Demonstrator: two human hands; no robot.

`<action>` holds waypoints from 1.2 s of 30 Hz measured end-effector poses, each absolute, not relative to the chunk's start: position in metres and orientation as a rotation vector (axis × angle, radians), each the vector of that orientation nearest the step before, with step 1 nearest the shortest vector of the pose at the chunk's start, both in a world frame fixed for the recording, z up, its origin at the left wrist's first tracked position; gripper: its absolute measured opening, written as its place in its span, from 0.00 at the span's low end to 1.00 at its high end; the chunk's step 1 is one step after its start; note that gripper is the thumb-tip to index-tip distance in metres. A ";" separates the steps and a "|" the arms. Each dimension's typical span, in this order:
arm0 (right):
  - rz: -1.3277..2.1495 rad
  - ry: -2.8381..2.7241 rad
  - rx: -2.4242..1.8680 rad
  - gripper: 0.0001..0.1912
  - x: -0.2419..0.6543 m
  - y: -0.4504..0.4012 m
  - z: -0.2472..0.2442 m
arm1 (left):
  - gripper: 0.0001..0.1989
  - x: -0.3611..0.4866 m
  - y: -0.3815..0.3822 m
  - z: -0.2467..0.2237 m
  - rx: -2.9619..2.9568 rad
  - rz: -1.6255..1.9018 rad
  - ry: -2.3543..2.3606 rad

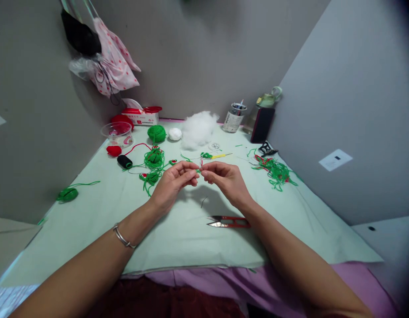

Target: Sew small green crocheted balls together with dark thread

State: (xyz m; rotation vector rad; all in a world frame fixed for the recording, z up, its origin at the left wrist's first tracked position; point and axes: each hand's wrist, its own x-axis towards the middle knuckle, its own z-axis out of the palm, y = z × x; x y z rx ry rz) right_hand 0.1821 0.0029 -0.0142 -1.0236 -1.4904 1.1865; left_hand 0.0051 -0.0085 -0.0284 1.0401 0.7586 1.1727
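Observation:
Above the middle of the table my left hand [177,179] and my right hand [224,179] meet fingertip to fingertip, both pinched. Between them is a small bit of green yarn [198,171], mostly covered by the fingers. A thin red and white strand [201,162] rises just behind the fingertips; whether it joins the green yarn I cannot tell. Thread snips [228,221] with red handles lie by my right forearm, blades pointing left. A short dark wire-like piece [204,202] rests below the hands. Beyond the fingers lies a yellow-handled crochet hook [219,156].
Green yarn tangles [154,158] spread left of the hands, near a black thread spool [124,161]. Another green and red tangle [275,172] lies right. At the back are a green yarn ball [157,133], white stuffing [199,129], a can [234,119] and a phone [263,125].

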 end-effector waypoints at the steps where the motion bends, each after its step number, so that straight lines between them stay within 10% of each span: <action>1: 1.193 -1.499 -1.031 0.15 0.182 0.003 -0.014 | 0.10 0.005 -0.008 -0.029 1.047 1.173 0.756; 36: 1.050 -1.631 -1.040 0.11 0.182 0.000 -0.017 | 0.08 0.006 -0.004 -0.029 1.001 1.229 0.884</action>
